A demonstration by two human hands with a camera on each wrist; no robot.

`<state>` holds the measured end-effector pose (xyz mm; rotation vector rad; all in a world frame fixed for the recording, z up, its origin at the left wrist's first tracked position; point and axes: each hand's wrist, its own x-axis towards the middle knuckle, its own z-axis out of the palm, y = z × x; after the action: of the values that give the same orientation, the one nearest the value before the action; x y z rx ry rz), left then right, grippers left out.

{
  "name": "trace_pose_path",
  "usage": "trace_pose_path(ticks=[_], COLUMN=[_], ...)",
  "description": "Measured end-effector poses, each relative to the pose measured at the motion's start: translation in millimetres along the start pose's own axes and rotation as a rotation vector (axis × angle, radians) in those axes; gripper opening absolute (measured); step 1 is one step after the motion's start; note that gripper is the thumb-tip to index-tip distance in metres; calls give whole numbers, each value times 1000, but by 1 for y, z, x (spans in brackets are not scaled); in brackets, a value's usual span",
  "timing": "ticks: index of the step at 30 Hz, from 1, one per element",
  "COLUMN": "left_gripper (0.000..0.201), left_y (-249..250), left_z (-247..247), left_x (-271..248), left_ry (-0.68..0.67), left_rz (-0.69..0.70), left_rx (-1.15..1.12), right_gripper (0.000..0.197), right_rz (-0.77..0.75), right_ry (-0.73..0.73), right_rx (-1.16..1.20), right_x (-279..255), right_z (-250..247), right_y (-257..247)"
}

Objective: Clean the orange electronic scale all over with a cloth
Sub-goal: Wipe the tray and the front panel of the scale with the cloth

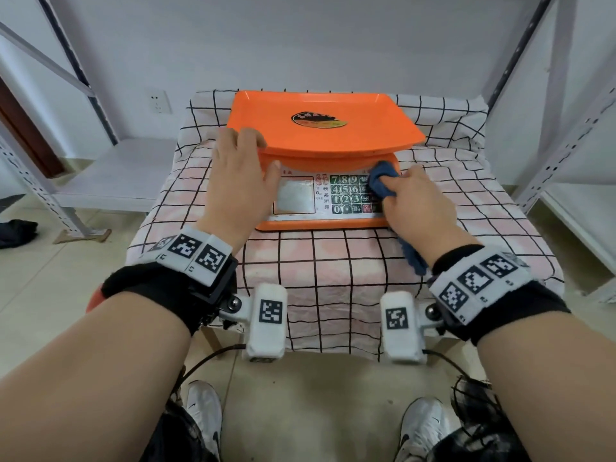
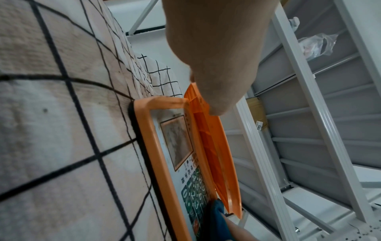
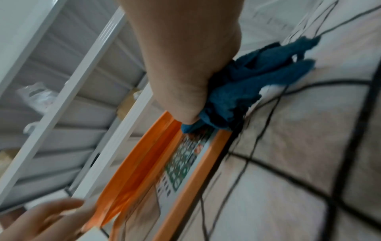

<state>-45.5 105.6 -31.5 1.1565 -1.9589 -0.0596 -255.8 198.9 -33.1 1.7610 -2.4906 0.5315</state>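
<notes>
Scale: orange electronic scale [image 1: 325,225] centred on the counter [image 1: 346,268], keypad side facing the person; weighing pan [image 1: 320,125] on top, dark oval sticker at its middle.
Front panel: pale display window [image 1: 295,196] at left, green number keys [image 1: 346,194] at right, orange rim all around.
Left hand [image 1: 238,181]: laid over the pan's near-left corner, fingers relaxed and spread on the rim, thumb below the edge beside the display; not gripping.
Right hand [image 1: 418,205]: fingers curled round a bunched blue cloth [image 1: 383,181], pressing it onto the right end of the keypad, just under the pan's front edge; loose tail of cloth trailing back under the wrist onto the counter.
Right wrist view: blurred; cloth [image 3: 243,91] bulging from the fist against the panel's right corner.
Left wrist view: cloth [image 2: 214,216] touching the far keys, pan edge [image 2: 222,163] above the panel.
Counter cover: white and pink fabric with black grid lines [image 1: 333,295], draped over the edges.
Surroundings: grey metal shelving [image 1: 566,135] on both sides, wall socket [image 1: 159,101] behind, dark garment [image 1: 16,232] on the tiled floor at left, white shoes [image 1: 203,415] below.
</notes>
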Motion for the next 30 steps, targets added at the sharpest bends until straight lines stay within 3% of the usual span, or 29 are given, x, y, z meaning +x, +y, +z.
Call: trace_pose_path(ticks=[2, 6, 18, 22, 26, 30], left_gripper=[43, 51, 48, 46, 45, 45], left_y=[2, 3, 8, 5, 5, 6], left_z=[-2, 1, 5, 2, 0, 0], left_x=[0, -5, -4, -4, -4, -3], left_ry=[20, -93, -135, -133, -148, -149], left_rz=[3, 38, 17, 40, 48, 39], left_rx=[84, 248, 209, 221, 223, 214], right_gripper=[31, 27, 25, 22, 14, 26], right_rz=[29, 64, 84, 53, 127, 173], right_ry=[-7, -30, 78, 43, -10, 73], right_rx=[-25, -35, 20, -24, -63, -25], right_x=[3, -4, 6, 9, 2, -4], right_z=[-4, 1, -3, -5, -10, -10], right_y=[5, -9, -5, -8, 1, 5])
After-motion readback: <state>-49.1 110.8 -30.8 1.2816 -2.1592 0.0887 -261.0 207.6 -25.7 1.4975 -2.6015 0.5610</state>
